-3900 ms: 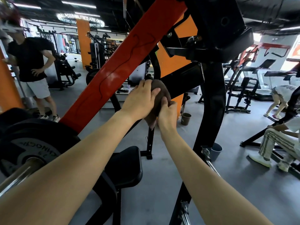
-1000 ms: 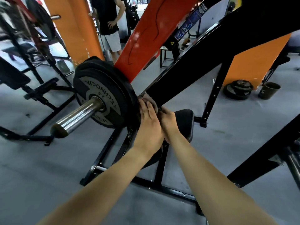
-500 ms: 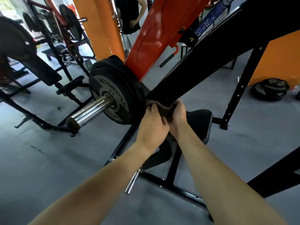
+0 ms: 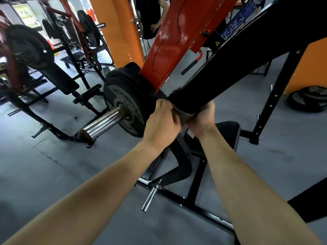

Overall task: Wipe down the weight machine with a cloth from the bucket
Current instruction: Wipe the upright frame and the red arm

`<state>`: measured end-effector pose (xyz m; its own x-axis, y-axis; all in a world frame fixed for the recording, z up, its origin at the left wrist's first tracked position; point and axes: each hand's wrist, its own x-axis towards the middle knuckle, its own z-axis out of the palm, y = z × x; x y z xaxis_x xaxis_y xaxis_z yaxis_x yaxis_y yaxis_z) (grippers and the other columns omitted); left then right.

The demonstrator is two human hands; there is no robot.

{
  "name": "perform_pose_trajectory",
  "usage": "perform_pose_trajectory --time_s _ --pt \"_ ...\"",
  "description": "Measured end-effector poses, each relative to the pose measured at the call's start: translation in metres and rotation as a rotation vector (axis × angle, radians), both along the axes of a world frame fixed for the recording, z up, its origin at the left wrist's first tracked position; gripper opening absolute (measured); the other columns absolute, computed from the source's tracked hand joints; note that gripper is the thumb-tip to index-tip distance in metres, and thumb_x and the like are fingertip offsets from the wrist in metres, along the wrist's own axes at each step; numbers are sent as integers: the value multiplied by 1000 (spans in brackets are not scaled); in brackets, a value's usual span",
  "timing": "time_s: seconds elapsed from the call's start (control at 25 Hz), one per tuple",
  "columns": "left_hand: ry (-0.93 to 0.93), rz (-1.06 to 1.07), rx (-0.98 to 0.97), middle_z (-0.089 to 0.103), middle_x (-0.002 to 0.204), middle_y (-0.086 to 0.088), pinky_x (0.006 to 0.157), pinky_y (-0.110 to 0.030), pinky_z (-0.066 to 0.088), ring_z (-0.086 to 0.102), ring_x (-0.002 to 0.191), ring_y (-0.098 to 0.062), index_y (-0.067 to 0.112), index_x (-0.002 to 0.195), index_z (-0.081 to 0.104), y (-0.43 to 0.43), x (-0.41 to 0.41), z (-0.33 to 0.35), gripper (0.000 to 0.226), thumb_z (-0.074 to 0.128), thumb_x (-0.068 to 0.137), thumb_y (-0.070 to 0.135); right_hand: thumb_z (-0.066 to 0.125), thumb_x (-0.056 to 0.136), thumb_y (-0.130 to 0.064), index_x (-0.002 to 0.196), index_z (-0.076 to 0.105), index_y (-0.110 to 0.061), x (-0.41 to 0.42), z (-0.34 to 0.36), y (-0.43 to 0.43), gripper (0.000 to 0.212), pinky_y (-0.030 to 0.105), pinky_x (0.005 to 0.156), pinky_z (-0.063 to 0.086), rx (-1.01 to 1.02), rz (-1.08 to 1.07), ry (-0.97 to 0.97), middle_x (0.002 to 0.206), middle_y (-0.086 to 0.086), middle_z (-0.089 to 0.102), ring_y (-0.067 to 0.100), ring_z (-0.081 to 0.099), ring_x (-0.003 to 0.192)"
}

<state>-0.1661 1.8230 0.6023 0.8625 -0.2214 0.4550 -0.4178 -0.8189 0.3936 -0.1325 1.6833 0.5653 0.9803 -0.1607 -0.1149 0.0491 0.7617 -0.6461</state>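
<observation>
The weight machine has a slanted black beam (image 4: pixel 235 68) and a red-orange arm (image 4: pixel 178 34) loaded with black weight plates (image 4: pixel 123 105) on a chrome sleeve (image 4: pixel 104 123). A dark brown cloth (image 4: pixel 182 114) is wrapped under the lower end of the black beam. My left hand (image 4: pixel 162 123) grips the cloth on the left side, fingers curled. My right hand (image 4: pixel 203 117) cups the cloth from below and on the right of the beam. Most of the cloth is hidden between my hands and the beam. No bucket is in view.
The machine's black seat pad (image 4: pixel 228 131) and floor frame (image 4: pixel 185 197) lie below my arms. A person (image 4: pixel 152 16) stands behind the red arm beside an orange pillar (image 4: pixel 120 30). Another bench and rack (image 4: pixel 58 80) stand at left. Loose plates (image 4: pixel 309 101) lie on the floor at right.
Both hands have slid with the cloth down the black beam from high up to its lower end beside the weight plates. My view has dropped and shifted left.
</observation>
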Motion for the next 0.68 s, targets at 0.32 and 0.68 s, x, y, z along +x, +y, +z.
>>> perform_pose_trajectory --time_s 0.32,0.68 --pt "-91 14 58 47 119 -1 55 -42 55 60 62 -23 10 103 53 1 9 -2 12 55 95 19 46 90 -27 80 55 -20 -12 -19 22 15 30 79 44 -2 -63 147 83 -1 61 20 58 90" --pt "-57 -40 -6 50 106 -4 55 -38 47 62 67 -28 11 96 53 6 13 4 9 55 97 20 49 94 -38 103 61 -20 -16 5 23 23 33 90 50 -74 -165 239 106 5 68 19 64 102"
